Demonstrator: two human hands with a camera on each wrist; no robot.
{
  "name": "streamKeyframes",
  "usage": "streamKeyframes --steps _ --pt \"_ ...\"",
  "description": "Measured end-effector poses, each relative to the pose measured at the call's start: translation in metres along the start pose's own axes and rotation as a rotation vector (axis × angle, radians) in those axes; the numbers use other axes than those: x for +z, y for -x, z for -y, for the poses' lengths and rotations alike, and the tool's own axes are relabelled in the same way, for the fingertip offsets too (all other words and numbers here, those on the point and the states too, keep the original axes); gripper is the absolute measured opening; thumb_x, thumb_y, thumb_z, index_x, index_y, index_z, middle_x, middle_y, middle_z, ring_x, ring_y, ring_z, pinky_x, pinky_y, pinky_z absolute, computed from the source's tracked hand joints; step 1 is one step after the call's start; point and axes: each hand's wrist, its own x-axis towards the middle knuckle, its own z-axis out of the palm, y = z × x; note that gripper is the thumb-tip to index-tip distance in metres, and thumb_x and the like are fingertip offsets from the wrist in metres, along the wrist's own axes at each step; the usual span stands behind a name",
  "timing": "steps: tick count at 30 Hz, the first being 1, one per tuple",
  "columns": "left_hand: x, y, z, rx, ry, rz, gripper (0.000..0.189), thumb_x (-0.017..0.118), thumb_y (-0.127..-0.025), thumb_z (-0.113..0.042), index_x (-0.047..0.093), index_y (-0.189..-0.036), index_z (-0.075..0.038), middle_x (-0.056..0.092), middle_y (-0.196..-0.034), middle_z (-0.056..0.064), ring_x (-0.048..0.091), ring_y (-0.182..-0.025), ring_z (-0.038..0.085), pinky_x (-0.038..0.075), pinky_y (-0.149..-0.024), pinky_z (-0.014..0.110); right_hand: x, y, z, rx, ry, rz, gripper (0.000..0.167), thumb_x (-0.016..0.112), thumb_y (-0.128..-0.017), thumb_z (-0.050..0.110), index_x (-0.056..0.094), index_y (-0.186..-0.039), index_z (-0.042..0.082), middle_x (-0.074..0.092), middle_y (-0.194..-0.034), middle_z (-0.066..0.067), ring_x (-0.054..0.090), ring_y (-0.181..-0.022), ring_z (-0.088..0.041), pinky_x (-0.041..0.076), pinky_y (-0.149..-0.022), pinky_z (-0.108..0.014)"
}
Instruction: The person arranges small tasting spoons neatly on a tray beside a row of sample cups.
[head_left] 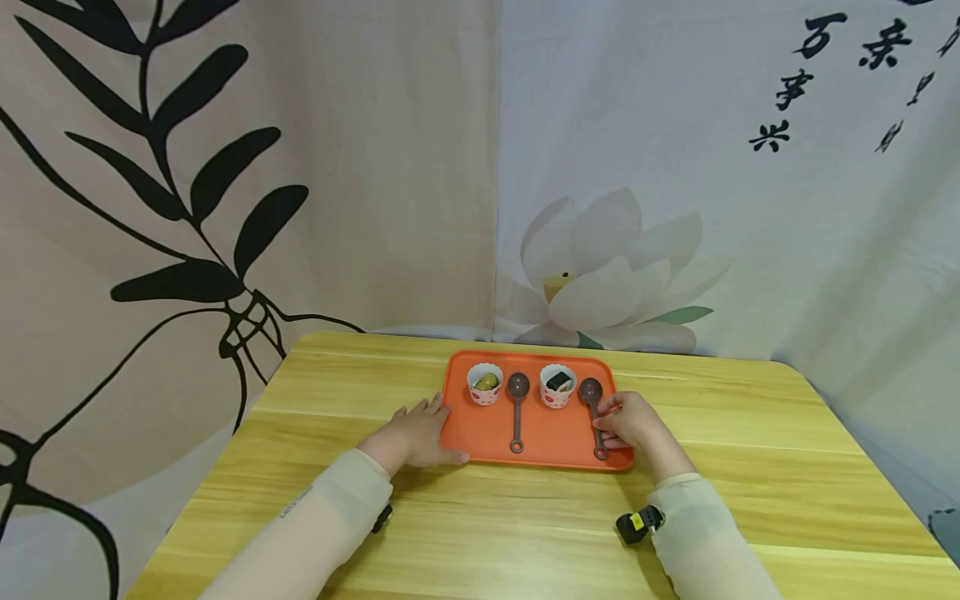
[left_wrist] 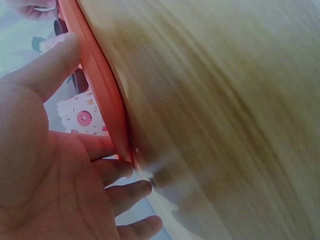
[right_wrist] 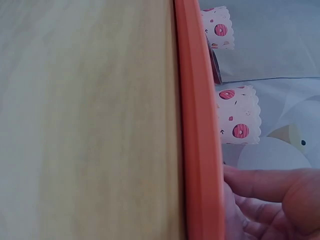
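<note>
An orange tray (head_left: 480, 437) lies on the table, bearing two paper cups and two brown spoons. My left hand (head_left: 420, 432) rests at its front left corner, thumb on the front edge and relaxed fingers along the left side; the left wrist view shows the thumb (left_wrist: 62, 60) against the rim. With thumb and fingers, my right hand (head_left: 628, 419) pinches the handle of the right spoon (head_left: 591, 391); the tray's rim hides that handle in the right wrist view. The other spoon (head_left: 517, 386) lies between the cups.
The left cup (head_left: 483, 396) contains something green and round, the right cup (head_left: 556, 398) something dark and white. Beneath the tray is a yellow wood-grain table (head_left: 495, 533). Behind the table's far edge hangs a printed curtain (head_left: 405, 167).
</note>
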Motion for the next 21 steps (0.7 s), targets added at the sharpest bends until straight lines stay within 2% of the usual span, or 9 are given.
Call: streamKeyframes --steps 21 --pt "-0.0007 0.0006 -0.0008 0.001 0.013 -0.003 0.099 0.064 -0.088 -0.065 0.03 -0.157 -0.002 0.017 -0.165 0.016 0.02 -0.15 0.039 0.017 -0.117 0.062 0.0039 0.0004 0.0009 -0.017 -0.011 0.006 0.022 0.06 -0.093 -0.008 0.053 -0.114 -0.009 0.059 -0.082 -0.014 0.062 -0.063 -0.019 0.06 -0.059 -0.033"
